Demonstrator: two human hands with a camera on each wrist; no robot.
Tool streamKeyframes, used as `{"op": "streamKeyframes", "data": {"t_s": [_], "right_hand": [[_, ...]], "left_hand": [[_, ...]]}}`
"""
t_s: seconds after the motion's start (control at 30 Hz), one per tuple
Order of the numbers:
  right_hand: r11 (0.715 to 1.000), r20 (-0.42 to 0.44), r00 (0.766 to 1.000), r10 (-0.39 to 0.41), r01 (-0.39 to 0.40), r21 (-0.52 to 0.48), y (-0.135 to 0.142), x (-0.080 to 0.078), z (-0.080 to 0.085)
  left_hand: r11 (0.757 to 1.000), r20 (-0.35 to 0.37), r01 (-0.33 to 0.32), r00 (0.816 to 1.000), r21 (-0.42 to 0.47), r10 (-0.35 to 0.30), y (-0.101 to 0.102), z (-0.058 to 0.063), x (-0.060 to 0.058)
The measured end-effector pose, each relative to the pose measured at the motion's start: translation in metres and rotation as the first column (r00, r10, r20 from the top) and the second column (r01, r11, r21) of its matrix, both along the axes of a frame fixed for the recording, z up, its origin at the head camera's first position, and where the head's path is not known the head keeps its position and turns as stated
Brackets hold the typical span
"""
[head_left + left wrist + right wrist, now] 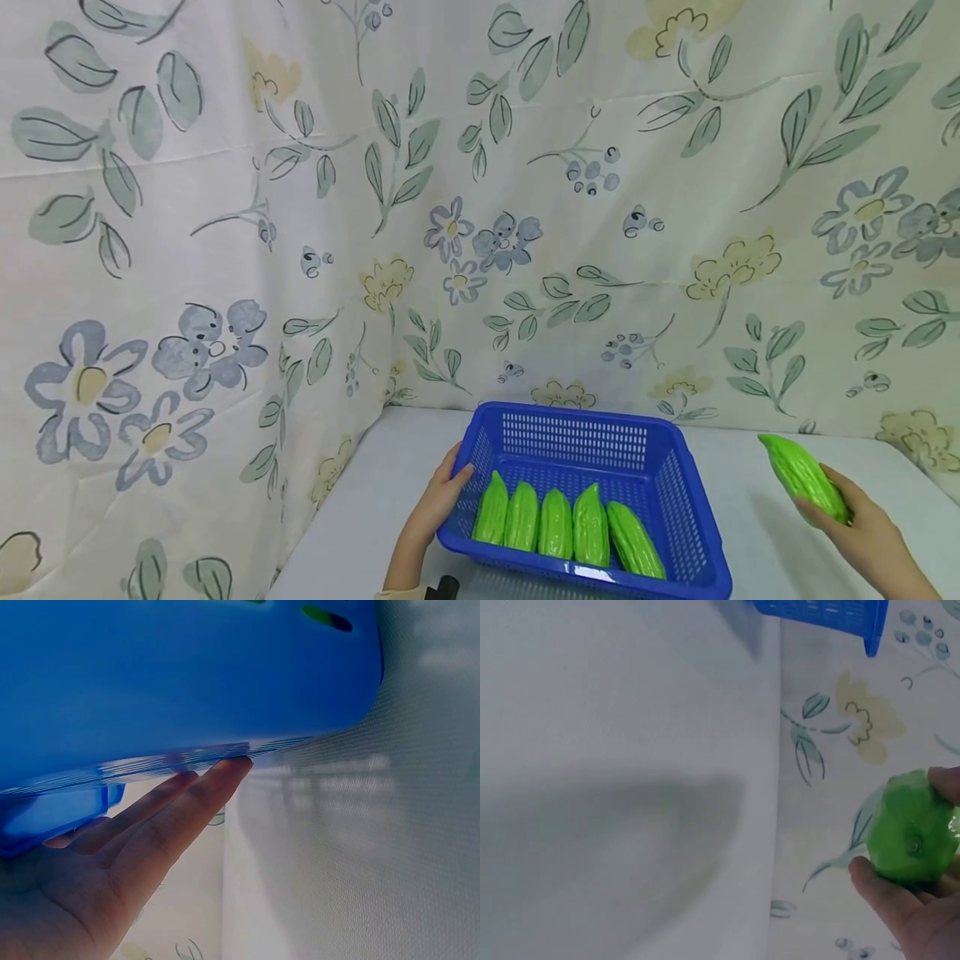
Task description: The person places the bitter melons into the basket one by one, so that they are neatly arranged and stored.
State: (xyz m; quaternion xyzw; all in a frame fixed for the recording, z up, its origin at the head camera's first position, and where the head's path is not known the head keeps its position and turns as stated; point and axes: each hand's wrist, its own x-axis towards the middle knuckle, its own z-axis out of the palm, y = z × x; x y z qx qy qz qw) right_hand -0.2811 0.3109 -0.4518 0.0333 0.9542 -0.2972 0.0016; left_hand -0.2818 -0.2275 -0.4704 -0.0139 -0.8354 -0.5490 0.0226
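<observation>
A blue plastic basket with slotted walls is on the white table, bearing several glossy green bitter melons in a row along its near side. My left hand holds the basket's left rim, its thumb on top. Seen from the left wrist, the fingers reach along the basket's outer side and touch it. Off to the right, my right hand grips another bitter melon above the table, its pointed tip toward the basket. The right wrist view shows this melon's blunt end between thumb and fingers.
Floral cloth hangs behind the table and along its left side. White tabletop lies between the basket and my right hand, with a shadow on it. A dark band sits at my left wrist.
</observation>
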Motion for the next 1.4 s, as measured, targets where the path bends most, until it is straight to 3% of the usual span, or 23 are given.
{"op": "streamKeyframes", "data": {"t_s": [0.2,0.67,1.17,1.4], "right_hand": [[0.997,0.018,1.000,0.008,-0.007,-0.071,-0.024,-0.002,0.010],[0.992,-0.089,0.994,0.065,-0.074,-0.100,-0.076,0.004,0.029],[0.969,-0.212,0.965,0.153,-0.188,-0.157,-0.116,0.020,0.035],[0.952,-0.249,0.948,0.198,-0.247,-0.183,-0.136,0.018,0.041]], "left_hand": [[1.000,0.004,-0.005,1.000,-0.001,0.005,0.001,0.001,-0.001],[1.000,0.003,-0.024,1.000,-0.006,0.024,0.001,0.000,-0.002],[1.000,0.016,-0.004,1.000,-0.010,0.004,0.003,-0.001,-0.001],[1.000,0.018,-0.011,1.000,0.003,0.011,0.001,0.001,-0.001]]}}
